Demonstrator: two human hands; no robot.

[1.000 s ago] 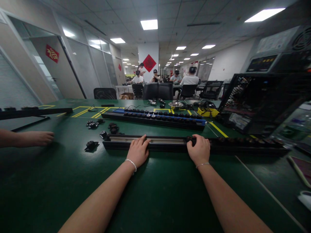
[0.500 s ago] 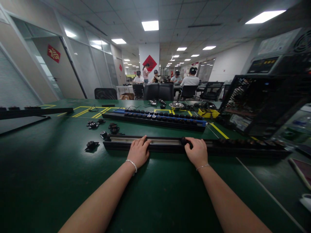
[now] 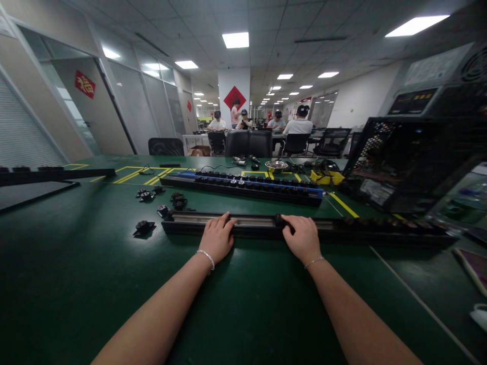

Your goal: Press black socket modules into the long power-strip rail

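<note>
A long black rail (image 3: 258,232) with a pale channel lies crosswise on the green table. My left hand (image 3: 217,234) is closed over its left part, fingers across the top and thumb at the near side. In the channel sits a small black module (image 3: 279,220), with the fingertips of my right hand (image 3: 303,235) closed on its right side. More black modules (image 3: 391,224) fill the rail's right end. Beside the left end, several loose black pieces (image 3: 143,228) lie on the table.
Behind, a second black rail (image 3: 266,190) holds modules and a blue strip. A metal bowl (image 3: 276,165), a yellow tray (image 3: 327,177) and an open computer case (image 3: 411,162) stand toward the right. Another dark rail (image 3: 57,175) enters from the left. People (image 3: 299,124) sit farther off.
My right hand has slid left along the rail together with the small black module. My left hand has stayed put. Another person's hand at the left has gone out of view.
</note>
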